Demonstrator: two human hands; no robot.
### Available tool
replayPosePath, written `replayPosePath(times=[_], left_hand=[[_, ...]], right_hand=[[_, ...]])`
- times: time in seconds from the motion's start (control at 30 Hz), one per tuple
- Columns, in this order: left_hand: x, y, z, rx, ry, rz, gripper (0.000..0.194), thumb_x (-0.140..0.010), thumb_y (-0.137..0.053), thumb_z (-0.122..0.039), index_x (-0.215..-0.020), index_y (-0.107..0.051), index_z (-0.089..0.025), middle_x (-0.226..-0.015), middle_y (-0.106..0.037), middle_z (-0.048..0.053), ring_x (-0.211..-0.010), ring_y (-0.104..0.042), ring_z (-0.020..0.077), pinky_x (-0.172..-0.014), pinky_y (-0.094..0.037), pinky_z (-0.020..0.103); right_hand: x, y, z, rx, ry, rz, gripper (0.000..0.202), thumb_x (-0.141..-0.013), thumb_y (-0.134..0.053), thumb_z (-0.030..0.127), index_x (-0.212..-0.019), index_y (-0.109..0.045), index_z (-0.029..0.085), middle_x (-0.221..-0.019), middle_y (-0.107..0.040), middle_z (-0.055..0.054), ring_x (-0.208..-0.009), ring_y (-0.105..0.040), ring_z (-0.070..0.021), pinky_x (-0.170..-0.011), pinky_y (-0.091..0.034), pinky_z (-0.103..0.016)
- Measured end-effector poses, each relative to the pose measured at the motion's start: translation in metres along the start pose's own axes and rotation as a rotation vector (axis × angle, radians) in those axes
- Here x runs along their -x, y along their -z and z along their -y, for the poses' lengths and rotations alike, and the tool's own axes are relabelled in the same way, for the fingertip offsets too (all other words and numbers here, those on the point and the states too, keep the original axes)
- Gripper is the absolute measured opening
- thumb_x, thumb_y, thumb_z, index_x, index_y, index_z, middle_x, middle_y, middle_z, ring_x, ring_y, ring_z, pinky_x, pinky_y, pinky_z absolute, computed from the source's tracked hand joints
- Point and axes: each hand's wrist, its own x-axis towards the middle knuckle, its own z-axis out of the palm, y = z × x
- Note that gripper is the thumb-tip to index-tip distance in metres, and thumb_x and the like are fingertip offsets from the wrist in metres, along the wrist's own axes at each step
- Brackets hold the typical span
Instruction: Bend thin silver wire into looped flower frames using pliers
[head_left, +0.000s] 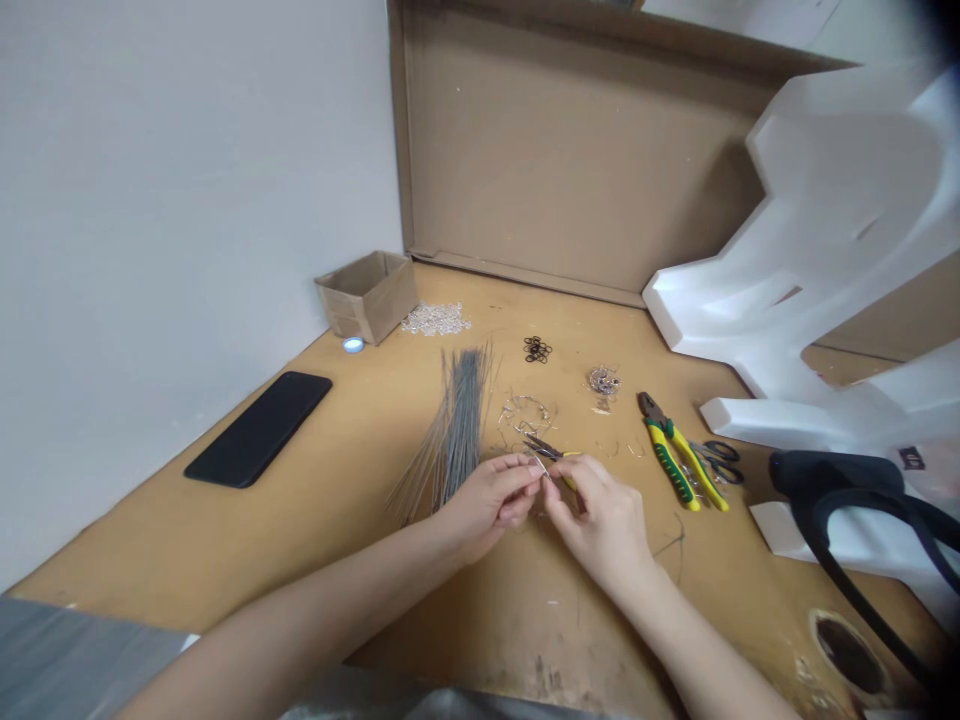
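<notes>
Head view: right of the wire bundle (463,415), left hand (486,503) and right hand (604,508) pinch a metal sliver (541,467); steadiness should help.

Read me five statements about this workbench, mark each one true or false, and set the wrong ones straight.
1. The black phone-like slab lies left of the bundle of grey wires. True.
2. The right hand grips the green-and-yellow pliers. False: those pliers lie on the table, away from the hand.
3. The left hand has its fingertips at a thin piece, close to the right hand. True.
4. The black rings are inside the cardboard box. False: they lie in a small pile on the table.
5. The black-handled scissors lie next to the green-and-yellow pliers. True.
</notes>
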Motion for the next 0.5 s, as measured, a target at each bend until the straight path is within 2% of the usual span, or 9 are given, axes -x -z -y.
replayPosePath(times=[0.27,0.37,0.43,0.5], left_hand=[[0.003,-0.002,0.002,-0.048,-0.007,0.016,0.03,-0.076,-0.056,-0.034,-0.059,-0.041,-0.014,-0.044,-0.034,-0.009,-0.033,-0.021,0.0002,-0.039,-0.014,0.019],[0.003,0.0,-0.004,-0.123,0.038,0.007,0.028,-0.075,-0.055,-0.038,-0.063,-0.044,-0.015,-0.049,-0.04,-0.007,-0.033,-0.021,0.0005,-0.037,-0.012,0.019],[0.007,0.001,-0.012,-0.283,0.106,0.04,0.027,-0.076,-0.051,-0.041,-0.069,-0.049,-0.015,-0.052,-0.045,-0.005,-0.032,-0.023,0.0018,-0.035,-0.012,0.02],[0.013,0.001,-0.022,-0.611,0.127,0.088,0.033,-0.079,-0.045,-0.043,-0.062,-0.049,-0.016,-0.046,-0.044,-0.004,-0.032,-0.028,0.0046,-0.036,-0.017,0.021]], right_hand=[[0.001,0.0,-0.002,-0.015,0.013,0.013,0.012,-0.082,-0.049,0.02,-0.081,-0.06,0.018,-0.08,-0.066,-0.004,-0.067,-0.061,-0.013,-0.061,-0.044,-0.021],[0.0,0.002,-0.005,-0.046,0.018,0.033,0.014,-0.083,-0.047,0.02,-0.083,-0.061,0.019,-0.082,-0.066,-0.005,-0.068,-0.062,-0.0132,-0.06,-0.045,-0.021],[-0.001,0.003,-0.007,-0.065,-0.003,0.045,0.015,-0.083,-0.047,0.02,-0.082,-0.062,0.019,-0.081,-0.067,-0.005,-0.069,-0.062,-0.0133,-0.058,-0.045,-0.021],[-0.002,0.004,-0.009,-0.089,-0.024,0.06,0.014,-0.083,-0.048,0.021,-0.082,-0.062,0.02,-0.081,-0.067,-0.004,-0.07,-0.062,-0.0139,-0.059,-0.045,-0.022]])
